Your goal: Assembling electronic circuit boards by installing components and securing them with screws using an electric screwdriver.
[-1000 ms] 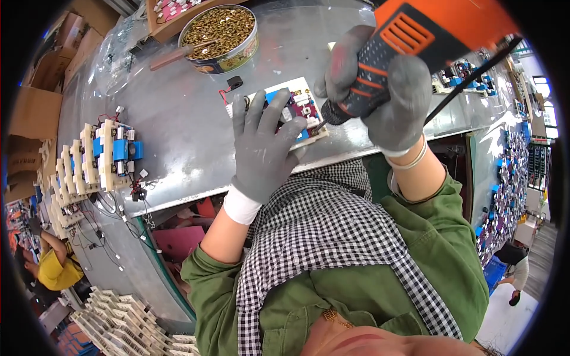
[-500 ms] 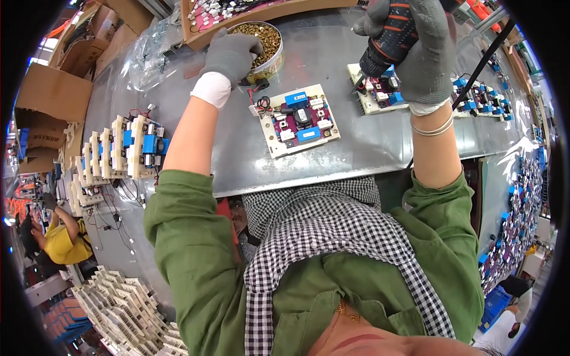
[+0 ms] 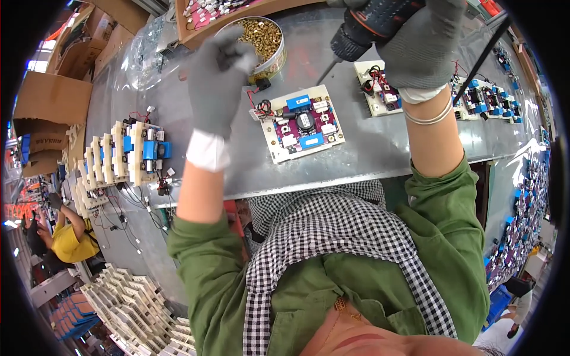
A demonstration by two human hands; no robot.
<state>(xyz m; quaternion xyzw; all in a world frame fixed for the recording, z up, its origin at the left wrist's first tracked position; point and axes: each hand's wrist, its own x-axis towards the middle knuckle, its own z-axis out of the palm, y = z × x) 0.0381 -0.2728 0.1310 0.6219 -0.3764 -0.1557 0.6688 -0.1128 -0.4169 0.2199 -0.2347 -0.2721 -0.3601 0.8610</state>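
Left hand (image 3: 218, 83) drawn back from the tin (image 3: 276, 64) of screws, fingers curled, too blurred to tell its grasp, right hand (image 3: 424, 56) gripping a top-cropped drill (image 3: 369, 28), circuit board (image 3: 304, 123) near table's (image 3: 371, 148) front edge

Metal bench (image 3: 368, 145): circuit board (image 3: 304, 123), tin (image 3: 275, 65) of brass-coloured pieces (image 3: 264, 38), likely screws; row of boards (image 3: 136, 153) at left.
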